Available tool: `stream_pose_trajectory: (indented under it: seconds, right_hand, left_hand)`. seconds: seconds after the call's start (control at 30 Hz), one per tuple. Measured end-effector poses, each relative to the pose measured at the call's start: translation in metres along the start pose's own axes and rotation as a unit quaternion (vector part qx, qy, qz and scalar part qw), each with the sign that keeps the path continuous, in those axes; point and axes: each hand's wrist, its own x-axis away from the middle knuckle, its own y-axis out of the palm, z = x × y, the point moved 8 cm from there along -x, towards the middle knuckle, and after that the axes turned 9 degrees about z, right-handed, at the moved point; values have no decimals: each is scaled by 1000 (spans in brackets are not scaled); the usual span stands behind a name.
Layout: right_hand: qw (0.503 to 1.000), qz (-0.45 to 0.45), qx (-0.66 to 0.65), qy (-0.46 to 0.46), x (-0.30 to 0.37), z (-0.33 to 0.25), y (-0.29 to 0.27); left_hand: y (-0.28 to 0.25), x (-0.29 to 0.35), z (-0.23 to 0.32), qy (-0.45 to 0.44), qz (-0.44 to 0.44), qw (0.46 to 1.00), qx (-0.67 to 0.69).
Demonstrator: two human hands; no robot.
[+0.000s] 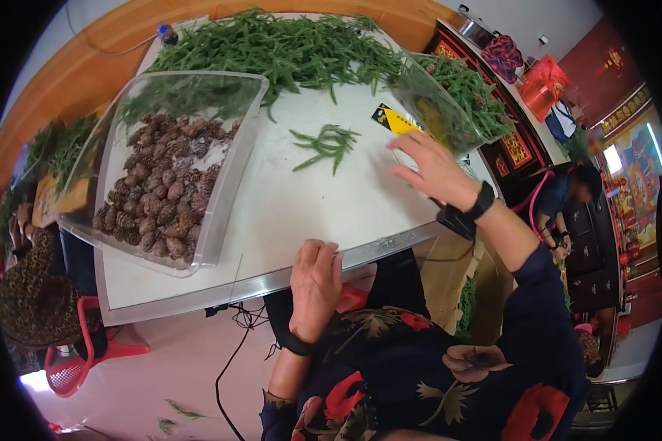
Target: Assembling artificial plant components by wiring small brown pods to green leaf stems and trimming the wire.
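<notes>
My right hand (438, 173) reaches over the right side of the white table, thumb and forefinger apart, close to a yellow-and-black packet (393, 120). Nothing shows between those fingers; the others are partly hidden. At the near metal edge rests my left hand (316, 283), fingers curled together; what they hold, if anything, is hidden. A small bunch of green artificial sprigs (325, 145) lies mid-table, left of my right hand. On the left, a clear plastic bin (232, 165) holds many brown pine cones (165, 184). Across the far side spreads a large heap of green sprigs (272, 51).
A second clear bin (449, 110) with greenery stands at the right edge. A cardboard box (449, 272) sits below the table's right side. Black cables (246, 320) hang below the near edge, by a red chair (84, 353). People sit at far left and right.
</notes>
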Motion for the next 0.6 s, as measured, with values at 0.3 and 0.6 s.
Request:
stream_pose_trajectory:
  seconds: [0.3,0.6]
  right_hand:
    - [989,-75,-70,108,-93,21,104]
    - [971,-212,-94,61,-68,29,104]
  left_hand:
    - [-11,-7,-28,-101,12,994,34]
    - [-11,-5,-30,-107,-23,994,1]
